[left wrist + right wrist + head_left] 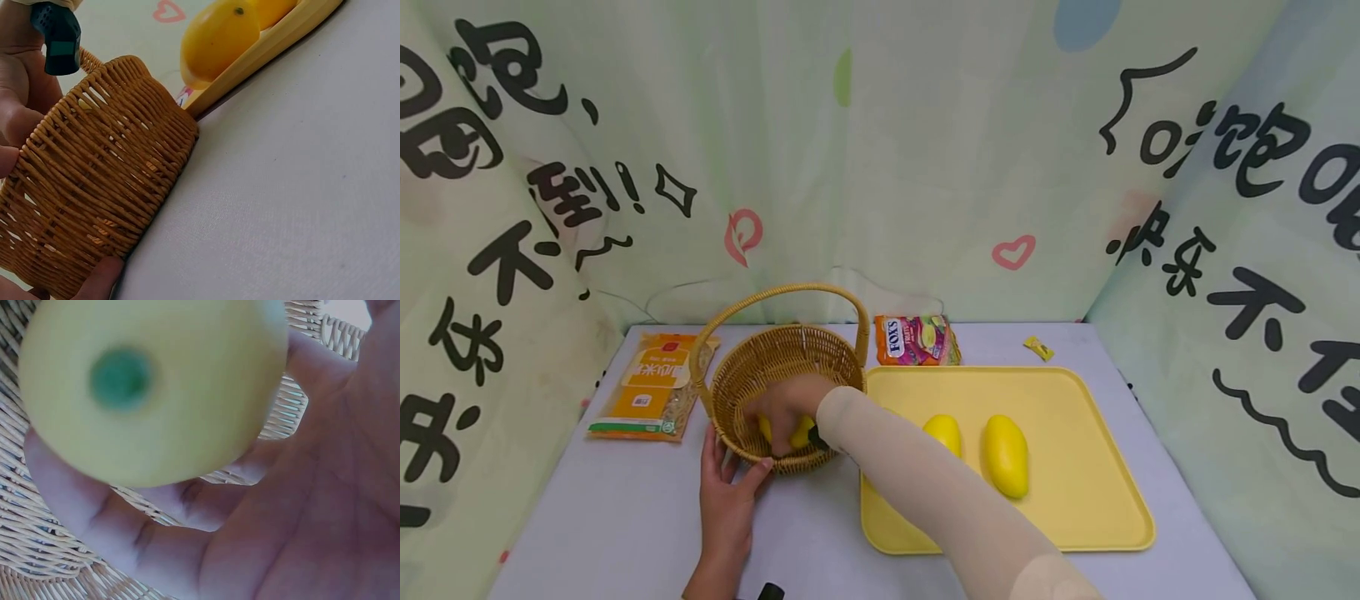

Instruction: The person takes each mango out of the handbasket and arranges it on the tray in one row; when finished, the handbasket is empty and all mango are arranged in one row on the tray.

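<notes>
My right hand (790, 402) reaches down into a brown wicker basket (760, 350) with a tall arched handle. Its fingers curl round a yellow mango (194, 419), whose green stem spot faces the right wrist camera. In the head view that mango is partly covered by the hand. At the near left side of the basket, my left hand (727, 500) grips the wall, thumb at the rim and a finger low by the base, as the left wrist view shows. Two more mangoes, one (1006, 456) whole and one (943, 432) partly behind the right sleeve, lie on a yellow tray (1090, 467).
Left of the basket lies an orange bag of grain (651, 387). A Fox's candy bag (917, 340) is behind the tray, and a small yellow wrapped candy (1038, 348) sits at the back right. Printed curtains enclose the white table (602, 517) on three sides.
</notes>
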`<state>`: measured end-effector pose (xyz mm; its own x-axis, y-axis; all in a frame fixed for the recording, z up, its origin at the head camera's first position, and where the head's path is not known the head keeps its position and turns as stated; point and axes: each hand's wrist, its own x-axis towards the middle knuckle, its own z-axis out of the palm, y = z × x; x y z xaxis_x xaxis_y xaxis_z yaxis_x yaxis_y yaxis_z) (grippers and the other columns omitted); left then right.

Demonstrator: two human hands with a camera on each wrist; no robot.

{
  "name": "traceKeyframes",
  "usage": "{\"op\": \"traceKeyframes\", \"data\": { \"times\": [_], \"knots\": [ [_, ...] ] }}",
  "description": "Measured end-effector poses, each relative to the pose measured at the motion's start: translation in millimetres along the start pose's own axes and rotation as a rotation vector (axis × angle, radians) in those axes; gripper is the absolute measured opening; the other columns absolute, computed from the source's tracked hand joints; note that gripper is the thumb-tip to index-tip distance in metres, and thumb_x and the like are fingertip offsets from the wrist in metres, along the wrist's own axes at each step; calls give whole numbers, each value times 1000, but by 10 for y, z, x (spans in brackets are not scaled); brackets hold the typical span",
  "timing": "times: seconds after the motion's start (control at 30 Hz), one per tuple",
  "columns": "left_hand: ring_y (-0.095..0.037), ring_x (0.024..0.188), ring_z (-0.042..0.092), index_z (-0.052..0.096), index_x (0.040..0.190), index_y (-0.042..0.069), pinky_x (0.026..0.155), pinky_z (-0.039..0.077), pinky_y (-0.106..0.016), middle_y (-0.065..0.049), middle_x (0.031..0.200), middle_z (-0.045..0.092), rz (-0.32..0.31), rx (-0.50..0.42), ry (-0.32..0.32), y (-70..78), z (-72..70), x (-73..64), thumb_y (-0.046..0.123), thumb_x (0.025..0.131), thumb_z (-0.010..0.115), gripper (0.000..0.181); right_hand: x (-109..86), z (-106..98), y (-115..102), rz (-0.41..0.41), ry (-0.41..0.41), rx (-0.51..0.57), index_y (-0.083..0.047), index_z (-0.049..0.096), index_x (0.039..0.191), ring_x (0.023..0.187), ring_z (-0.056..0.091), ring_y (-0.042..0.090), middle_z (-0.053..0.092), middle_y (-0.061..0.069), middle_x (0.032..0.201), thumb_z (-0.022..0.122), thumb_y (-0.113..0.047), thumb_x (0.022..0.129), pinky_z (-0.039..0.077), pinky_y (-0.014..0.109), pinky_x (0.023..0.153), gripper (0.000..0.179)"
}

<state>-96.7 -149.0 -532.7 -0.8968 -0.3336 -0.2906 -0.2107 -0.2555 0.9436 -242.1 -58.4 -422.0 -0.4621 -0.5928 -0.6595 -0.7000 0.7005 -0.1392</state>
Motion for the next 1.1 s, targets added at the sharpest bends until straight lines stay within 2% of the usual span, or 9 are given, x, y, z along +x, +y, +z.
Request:
{"op": "traceKeyframes", "data": {
  "times": [0.23, 0.37, 0.5, 0.67, 0.77, 0.9, 1.0, 1.1],
  "knots": [
    [-31, 163, 21, 5, 166, 53, 96, 60, -22, 2, 180, 5, -8, 2, 11, -10, -1, 9, -2, 93, 74, 114, -72, 34, 53, 34, 62, 99, -46, 60, 128, 101, 57, 14, 54, -3, 120, 88, -32, 77, 62, 29, 62, 60],
    [-31, 163, 21, 5, 166, 53, 98, 60, -26, 2, 180, 5, -5, 5, 13, -18, 0, 14, -2, 93, 74, 115, -115, 58, 88, 33, 107, 166, -47, 60, 132, 100, 57, 14, 47, 0, 126, 88, -34, 75, 63, 28, 60, 65],
    [-31, 163, 21, 5, 166, 54, 101, 58, -31, 3, 180, 4, -9, 8, 14, -22, -2, 15, -3, 93, 74, 116, -156, 80, 139, -17, 164, 248, -42, 60, 135, 97, 59, 17, 46, 4, 126, 89, -34, 75, 62, 27, 63, 67],
    [-32, 163, 21, 5, 165, 55, 104, 56, -33, 3, 180, 4, -8, 15, 19, -18, 4, 25, -2, 93, 75, 115, -200, 90, 221, -106, 242, 300, -37, 60, 138, 100, 56, 16, 49, 3, 120, 88, -35, 75, 58, 26, 70, 69],
    [-32, 163, 21, 4, 165, 55, 104, 56, -32, 3, 180, 3, -4, 24, 19, -20, 7, 33, 0, 93, 75, 115, -230, 97, 261, -151, 273, 333, -34, 60, 140, 103, 53, 16, 52, 1, 117, 85, -35, 75, 55, 27, 72, 70],
    [-32, 163, 21, 4, 165, 55, 102, 57, -30, 3, 180, 2, -6, 27, 17, -23, 5, 37, 1, 93, 75, 115, -284, 118, 308, -189, 295, 414, -38, 61, 135, 105, 52, 17, 55, 0, 116, 83, -35, 74, 54, 27, 73, 66],
    [-32, 163, 21, 3, 165, 55, 100, 58, -27, 3, 180, 2, -7, 28, 15, -22, 3, 34, 1, 93, 75, 115, -318, 151, 357, -221, 303, 494, -40, 61, 133, 105, 53, 17, 55, 0, 118, 84, -34, 74, 55, 27, 75, 64],
    [-32, 163, 21, 4, 165, 55, 98, 59, -25, 3, 180, 3, -4, 26, 13, -20, 5, 31, 1, 93, 76, 115, -350, 193, 417, -277, 320, 553, -37, 59, 137, 106, 53, 17, 56, 0, 122, 83, -32, 75, 56, 26, 77, 67]
  ]
}}
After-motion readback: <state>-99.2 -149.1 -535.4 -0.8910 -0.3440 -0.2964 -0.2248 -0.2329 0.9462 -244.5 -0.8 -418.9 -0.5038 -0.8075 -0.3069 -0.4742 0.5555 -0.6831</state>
